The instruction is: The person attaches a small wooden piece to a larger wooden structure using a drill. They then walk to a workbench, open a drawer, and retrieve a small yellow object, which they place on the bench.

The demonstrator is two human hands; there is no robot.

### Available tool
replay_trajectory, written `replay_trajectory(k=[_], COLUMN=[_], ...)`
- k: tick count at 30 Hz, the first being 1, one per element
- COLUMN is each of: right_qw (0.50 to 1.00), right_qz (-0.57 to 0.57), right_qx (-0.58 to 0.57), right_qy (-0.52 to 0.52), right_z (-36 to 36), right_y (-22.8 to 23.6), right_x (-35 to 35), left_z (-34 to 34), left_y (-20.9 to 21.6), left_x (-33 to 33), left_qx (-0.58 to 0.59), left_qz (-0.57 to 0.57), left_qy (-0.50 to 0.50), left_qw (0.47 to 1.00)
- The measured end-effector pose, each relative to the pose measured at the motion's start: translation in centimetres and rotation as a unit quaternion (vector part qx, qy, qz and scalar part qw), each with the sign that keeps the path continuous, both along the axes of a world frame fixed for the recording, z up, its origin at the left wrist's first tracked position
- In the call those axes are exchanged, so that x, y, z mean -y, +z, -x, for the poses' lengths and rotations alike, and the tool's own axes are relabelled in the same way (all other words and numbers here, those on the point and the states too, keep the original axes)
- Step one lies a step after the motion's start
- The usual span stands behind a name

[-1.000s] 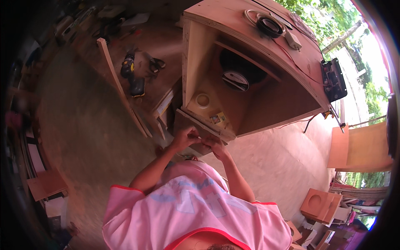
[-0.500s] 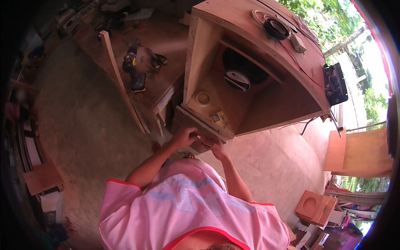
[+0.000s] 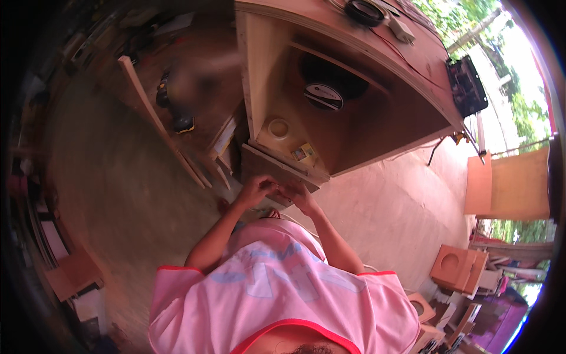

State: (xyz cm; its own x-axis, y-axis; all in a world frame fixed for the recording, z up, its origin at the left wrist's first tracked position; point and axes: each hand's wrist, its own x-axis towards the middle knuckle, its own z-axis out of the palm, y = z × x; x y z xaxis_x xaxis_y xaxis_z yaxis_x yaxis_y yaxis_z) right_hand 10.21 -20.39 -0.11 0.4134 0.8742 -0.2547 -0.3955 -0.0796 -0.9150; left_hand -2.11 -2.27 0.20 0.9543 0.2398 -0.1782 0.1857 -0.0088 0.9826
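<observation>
My left hand [image 3: 257,192] and my right hand [image 3: 299,197] meet in front of my body, with bent fingers drawn together at the tips. Whatever they pinch, if anything, is too small to make out. Just beyond them stands a large open plywood speaker cabinet [image 3: 407,127], its front lower edge close to my fingers. Inside it sits a loudspeaker with a round labelled magnet [image 3: 323,97]. On the cabinet's inner floor are a pale round ring-like thing [image 3: 278,128] and a small yellow packet [image 3: 303,153].
To the left, a low work surface holds a black and yellow cordless drill [image 3: 184,124], with a long wood strip [image 3: 147,103] leaning there. A black ring-shaped part [image 3: 364,12], a white adapter [image 3: 401,30] and a dark circuit unit [image 3: 469,85] are on the cabinet. Wooden boxes [image 3: 457,268] stand at right.
The view has shifted, so the cabinet appears farther up and left. My hands have come closer together, still pinched in front of me.
</observation>
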Motion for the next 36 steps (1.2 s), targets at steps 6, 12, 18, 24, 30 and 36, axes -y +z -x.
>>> replay_trajectory(k=[6, 12, 18, 24, 30, 36], right_qw=[1.000, 0.994, 0.995, 0.991, 0.976, 0.963], right_qz=[0.021, 0.011, 0.038, 0.030, 0.074, 0.093], right_qx=[-0.006, -0.074, -0.058, 0.021, 0.077, 0.075], right_qy=[-0.022, -0.085, -0.070, -0.130, -0.191, -0.242], right_z=[0.6, 1.2, 1.1, 2.0, 3.3, 5.7], right_y=[-0.8, -1.3, -0.9, -0.2, -0.9, -2.9], right_x=[0.2, 0.1, -0.4, -1.2, -3.2, -6.2], left_z=[0.1, -0.5, -1.9, -3.8, -5.8, -6.0], left_y=[0.8, 1.6, 1.0, -0.2, -0.6, -1.7], left_x=[0.5, 0.0, -1.3, -3.4, -7.3, -10.7], left_qx=[0.072, 0.104, 0.142, 0.131, 0.070, -0.055], left_qz=[-0.153, -0.125, -0.213, -0.246, -0.131, -0.060], left_qy=[0.002, -0.036, -0.064, -0.110, -0.208, -0.240], left_qw=[0.986, 0.986, 0.965, 0.954, 0.967, 0.967])
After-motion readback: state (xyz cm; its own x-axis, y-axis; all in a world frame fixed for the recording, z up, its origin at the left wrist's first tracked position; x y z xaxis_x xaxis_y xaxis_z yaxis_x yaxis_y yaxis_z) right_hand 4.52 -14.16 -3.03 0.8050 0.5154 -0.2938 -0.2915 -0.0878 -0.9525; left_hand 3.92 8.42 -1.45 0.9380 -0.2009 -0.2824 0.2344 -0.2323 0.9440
